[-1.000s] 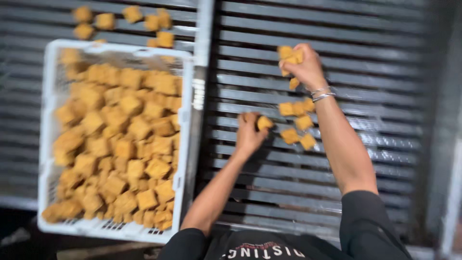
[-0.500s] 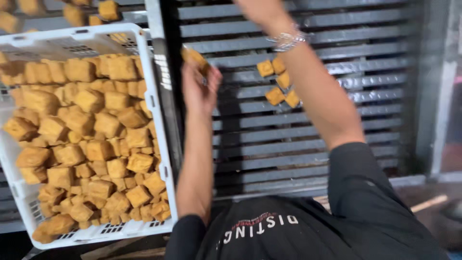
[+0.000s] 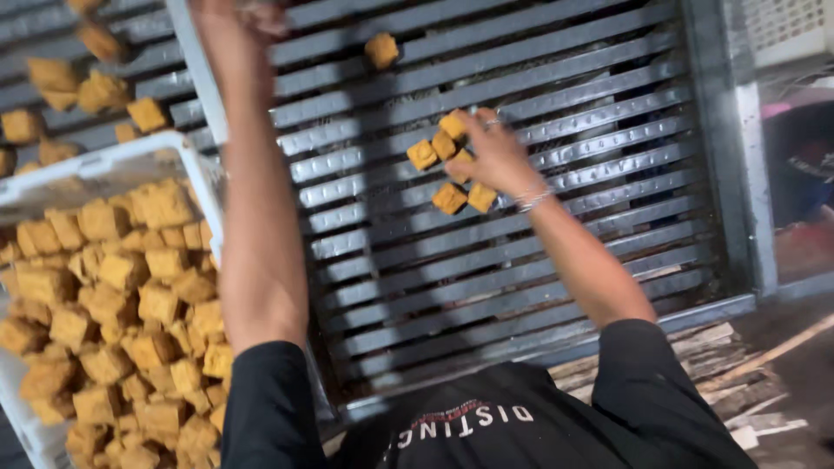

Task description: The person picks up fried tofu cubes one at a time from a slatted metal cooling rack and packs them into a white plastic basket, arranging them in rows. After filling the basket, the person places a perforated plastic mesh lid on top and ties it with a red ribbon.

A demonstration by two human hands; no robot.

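Head view: right hand lies open-fingered on cubes mid-rack; left hand at rack's top edge, grip unclear; crate left, full.

Wide open slats lie across the rack, bare below and to the right of the right hand. Just by its fingers sit the cubes, bunched close together, touching the hand. One lone cube sits higher up, clear slats all round it. The left arm stretches up along the rack's left edge, crossing beside the crate, which is packed full. The rack's frame walls off the right side.
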